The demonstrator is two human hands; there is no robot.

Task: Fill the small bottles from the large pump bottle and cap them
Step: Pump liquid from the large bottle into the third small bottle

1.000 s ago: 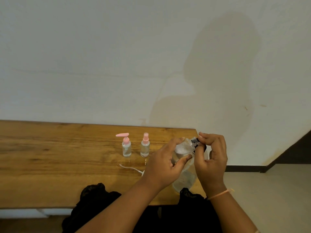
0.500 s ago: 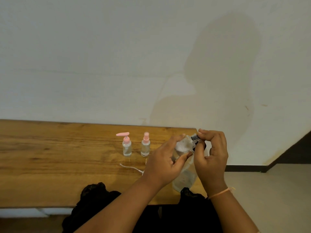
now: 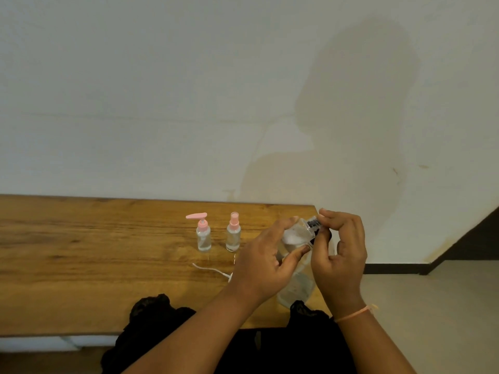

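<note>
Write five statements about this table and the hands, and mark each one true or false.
1. The pump-top bottle and the spray-top bottle both stand upright on the wooden table. True.
2. The pump-top bottle stands to the right of the spray-top bottle in the view. False: it stands to its left.
3. The left hand and the right hand both hold a clear container. True.
4. Both small bottles on the table are uncapped. False: each wears a pink top.
5. A thin white cord lies on the table, nearer the person than the two small bottles. True.
</note>
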